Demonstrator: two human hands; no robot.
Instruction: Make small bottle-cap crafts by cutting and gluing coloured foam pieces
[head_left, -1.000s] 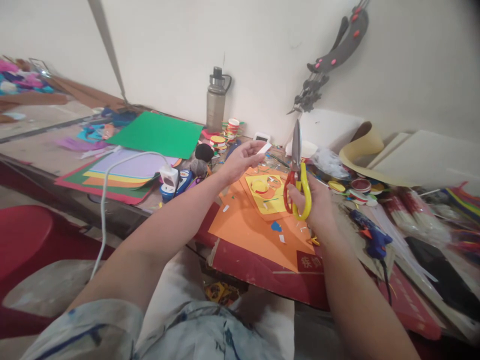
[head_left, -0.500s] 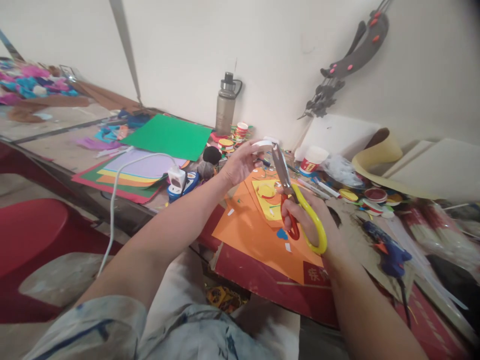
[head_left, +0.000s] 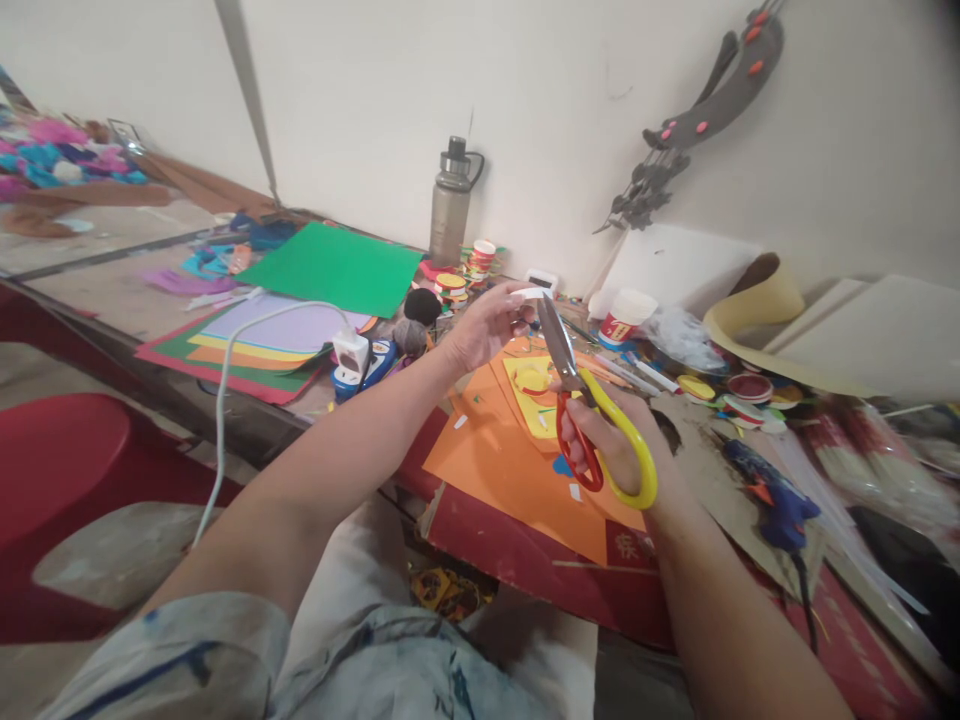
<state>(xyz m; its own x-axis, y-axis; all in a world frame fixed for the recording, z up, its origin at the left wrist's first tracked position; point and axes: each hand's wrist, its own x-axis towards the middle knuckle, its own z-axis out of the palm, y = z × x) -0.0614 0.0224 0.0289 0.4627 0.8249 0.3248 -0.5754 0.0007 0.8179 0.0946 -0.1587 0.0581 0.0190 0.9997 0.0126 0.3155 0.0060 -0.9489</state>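
Observation:
My left hand [head_left: 491,325] pinches a small strip of white paper [head_left: 531,293] above the table. My right hand [head_left: 611,430] grips scissors [head_left: 559,345] with one red and one yellow handle loop. Their blades point up and away, with the tips at the strip's right end. Below lie orange paper sheets [head_left: 495,480] and a yellow sheet [head_left: 544,420] bearing a yellow paper ring [head_left: 531,381]. A blue paper piece [head_left: 562,467] and small white scraps [head_left: 575,492] rest on the orange paper.
A glue gun [head_left: 780,500] lies at the right. Behind stand a water bottle [head_left: 450,210] and a paper cup [head_left: 626,315]. To the left are a green sheet [head_left: 337,268], stacked coloured paper [head_left: 255,345] and a white charger [head_left: 351,352] with its cable. A red stool [head_left: 67,480] stands at the left.
The scissors have shifted slightly left and down, and their blades look closer together. The strip in my left hand sits slightly lower and appears flatter.

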